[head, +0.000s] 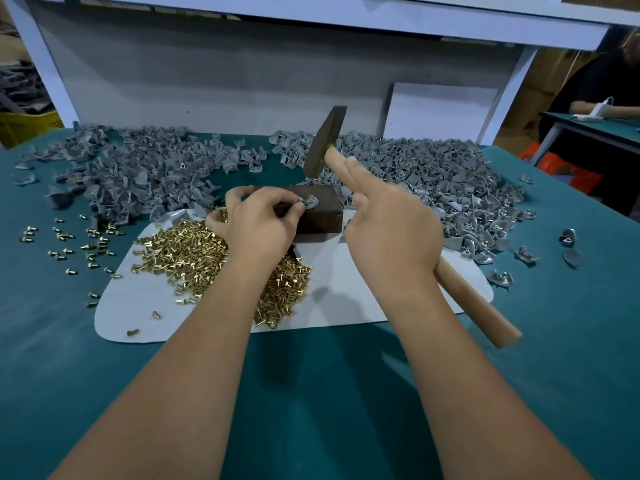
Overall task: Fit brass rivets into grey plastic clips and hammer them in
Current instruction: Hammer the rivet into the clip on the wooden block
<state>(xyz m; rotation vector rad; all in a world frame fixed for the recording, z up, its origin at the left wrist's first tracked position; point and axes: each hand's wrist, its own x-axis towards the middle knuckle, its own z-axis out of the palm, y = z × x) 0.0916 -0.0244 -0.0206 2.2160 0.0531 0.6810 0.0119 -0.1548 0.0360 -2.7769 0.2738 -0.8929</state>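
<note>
Two hands work over a dark rectangular wooden block (311, 213) that sits on a white mat (346, 299) on the teal desk (311, 393). The left hand (258, 225) pinches a single grey plastic clip (309, 203) between thumb and fingertips, pressing it down on the block's top face near its middle; a glint of brass suggests a rivet is already seated in it, though it is too small to be sure. The right hand (391, 233) grips the pale wooden handle of a hammer (323, 143), with the index and middle fingers stretched along the handle towards the head and the rest apparently wrapped around it.

What matters is where the hammer head hangs: raised above and a little behind the clip, just to the clip's right, its striking face tilted down towards the block. The handle's long axis runs from the lower right, near the person, up and away to the left, so a downward swing should bring the face onto the clip. The left fingertips lie right beside the target, so the blow needs to land clear of them.

A heap of loose brass rivets (194, 251) lies on the mat under the left wrist, and piles of grey clips (145, 168) spread across the back of the desk.
</note>
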